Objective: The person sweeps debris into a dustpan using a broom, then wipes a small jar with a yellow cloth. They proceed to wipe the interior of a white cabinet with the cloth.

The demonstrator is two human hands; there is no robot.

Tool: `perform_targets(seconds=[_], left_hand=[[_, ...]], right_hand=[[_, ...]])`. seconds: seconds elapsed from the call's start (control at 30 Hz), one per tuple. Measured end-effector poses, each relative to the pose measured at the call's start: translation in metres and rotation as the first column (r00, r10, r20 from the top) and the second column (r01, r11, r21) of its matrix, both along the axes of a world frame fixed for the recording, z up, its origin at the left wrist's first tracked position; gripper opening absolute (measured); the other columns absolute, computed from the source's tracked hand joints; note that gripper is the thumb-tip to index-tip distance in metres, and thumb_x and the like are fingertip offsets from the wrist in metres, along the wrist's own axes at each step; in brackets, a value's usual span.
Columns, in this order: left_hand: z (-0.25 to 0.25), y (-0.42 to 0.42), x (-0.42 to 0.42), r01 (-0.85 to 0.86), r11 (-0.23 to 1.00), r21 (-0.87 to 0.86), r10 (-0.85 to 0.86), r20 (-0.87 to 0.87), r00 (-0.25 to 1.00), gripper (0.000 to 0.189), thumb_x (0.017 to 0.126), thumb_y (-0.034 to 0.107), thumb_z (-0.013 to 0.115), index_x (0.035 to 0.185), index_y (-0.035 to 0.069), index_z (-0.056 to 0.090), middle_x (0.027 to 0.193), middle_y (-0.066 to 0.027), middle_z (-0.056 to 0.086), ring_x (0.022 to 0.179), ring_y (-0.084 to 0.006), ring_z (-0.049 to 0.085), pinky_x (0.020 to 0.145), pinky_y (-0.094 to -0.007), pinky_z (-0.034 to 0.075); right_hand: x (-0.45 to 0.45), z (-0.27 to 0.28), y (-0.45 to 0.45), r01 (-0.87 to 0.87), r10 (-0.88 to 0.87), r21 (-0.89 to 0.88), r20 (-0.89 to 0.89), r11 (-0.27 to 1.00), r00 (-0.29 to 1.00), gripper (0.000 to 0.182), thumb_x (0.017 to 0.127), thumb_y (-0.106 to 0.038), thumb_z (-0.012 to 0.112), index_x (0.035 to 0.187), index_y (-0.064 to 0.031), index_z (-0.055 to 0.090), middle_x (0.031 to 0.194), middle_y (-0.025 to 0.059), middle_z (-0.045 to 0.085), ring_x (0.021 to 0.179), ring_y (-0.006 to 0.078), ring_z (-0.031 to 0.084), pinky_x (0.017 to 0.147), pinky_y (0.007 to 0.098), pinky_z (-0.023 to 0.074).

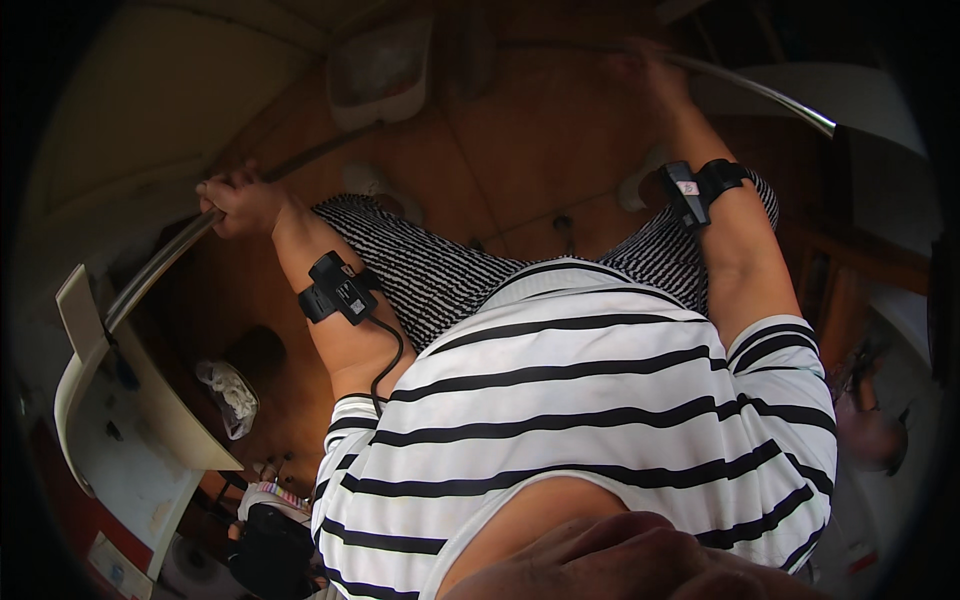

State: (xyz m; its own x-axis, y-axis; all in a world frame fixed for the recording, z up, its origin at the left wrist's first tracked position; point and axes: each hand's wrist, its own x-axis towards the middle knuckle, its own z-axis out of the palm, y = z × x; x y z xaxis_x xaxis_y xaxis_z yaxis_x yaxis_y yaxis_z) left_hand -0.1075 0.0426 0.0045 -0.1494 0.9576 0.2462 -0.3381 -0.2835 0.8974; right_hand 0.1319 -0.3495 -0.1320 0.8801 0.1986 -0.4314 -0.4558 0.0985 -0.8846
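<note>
A metal tube (169, 255) crosses the left side of the view. My left hand (244, 202) is closed around it, the fist in front of my left knee. Farther ahead on the right, my right hand (656, 75) is dim and blurred, gripping another visible length of shiny metal tube (757, 94). I cannot tell whether the two lengths join. The left tube meets a pale panel (82, 311) at its near end. Black strapped devices sit on my left forearm (341, 289) and right forearm (686, 195).
A pale tub (382, 82) stands ahead on the brown floor (465, 172). To the left are a plastic bag (230, 394) and a white-topped surface (142, 435). Another person (274, 540) is at lower left. A wooden frame (862, 262) stands on the right.
</note>
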Motion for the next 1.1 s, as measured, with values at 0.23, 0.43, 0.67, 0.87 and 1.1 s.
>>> perform_targets(seconds=[0.23, 0.43, 0.67, 0.87, 1.1], left_hand=[[-0.007, 0.000, 0.006, 0.072, 0.997, -0.002, -0.072, -0.028, 0.997, 0.025, 0.088, 0.017, 0.054, 0.070, 0.005, 0.042, 0.062, -0.0033, 0.042, 0.046, -0.0108, 0.033, 0.046, -0.0295, 0.041], [-0.001, -0.010, 0.012, 0.071, 0.997, -0.037, -0.072, -0.033, 0.997, 0.028, 0.089, 0.017, 0.054, 0.067, 0.005, 0.042, 0.059, -0.0024, 0.040, 0.045, -0.0111, 0.033, 0.045, -0.0282, 0.040], [-0.002, -0.011, 0.011, 0.145, 0.987, -0.066, -0.147, -0.026, 0.989, 0.028, 0.089, 0.018, 0.055, 0.068, 0.005, 0.043, 0.061, -0.0026, 0.044, 0.046, -0.0111, 0.037, 0.045, -0.0276, 0.041], [-0.005, -0.019, 0.021, 0.277, 0.953, -0.120, -0.280, -0.009, 0.960, 0.022, 0.091, 0.019, 0.054, 0.075, 0.007, 0.046, 0.067, -0.0033, 0.048, 0.053, -0.0107, 0.043, 0.049, -0.0278, 0.043], [-0.012, -0.027, 0.027, 0.390, 0.913, -0.124, -0.409, -0.265, 0.873, 0.016, 0.086, 0.014, 0.053, 0.074, 0.004, 0.051, 0.071, -0.0035, 0.052, 0.056, -0.0141, 0.048, 0.049, -0.0276, 0.042]], right_hand=[[0.020, 0.041, -0.099, 0.164, -0.154, -0.161, 0.076, 0.973, 0.985, 0.037, 0.091, -0.022, 0.060, 0.119, 0.0007, 0.051, 0.102, 0.0186, 0.063, 0.091, 0.0270, 0.067, 0.078, 0.0309, 0.0575], [0.014, 0.116, -0.158, -0.152, 0.203, -0.417, 0.082, 0.896, 0.976, 0.031, 0.094, -0.025, 0.055, 0.118, -0.0053, 0.058, 0.095, 0.0101, 0.067, 0.085, 0.0156, 0.066, 0.073, 0.0234, 0.0538], [0.014, 0.133, -0.171, -0.344, 0.380, -0.518, -0.040, 0.783, 0.924, 0.039, 0.090, -0.034, 0.060, 0.118, -0.0076, 0.058, 0.094, 0.0076, 0.065, 0.081, 0.0126, 0.064, 0.072, 0.0224, 0.0513], [0.049, 0.106, -0.166, -0.274, 0.410, -0.495, 0.188, 0.825, 0.893, 0.037, 0.090, -0.031, 0.062, 0.118, -0.0068, 0.059, 0.098, 0.0070, 0.065, 0.090, 0.0163, 0.066, 0.077, 0.0253, 0.0547], [0.044, 0.099, -0.151, -0.164, 0.306, -0.480, 0.235, 0.862, 0.923, 0.034, 0.093, -0.027, 0.058, 0.117, -0.0029, 0.060, 0.095, 0.0094, 0.067, 0.087, 0.0174, 0.066, 0.076, 0.0248, 0.0545]])
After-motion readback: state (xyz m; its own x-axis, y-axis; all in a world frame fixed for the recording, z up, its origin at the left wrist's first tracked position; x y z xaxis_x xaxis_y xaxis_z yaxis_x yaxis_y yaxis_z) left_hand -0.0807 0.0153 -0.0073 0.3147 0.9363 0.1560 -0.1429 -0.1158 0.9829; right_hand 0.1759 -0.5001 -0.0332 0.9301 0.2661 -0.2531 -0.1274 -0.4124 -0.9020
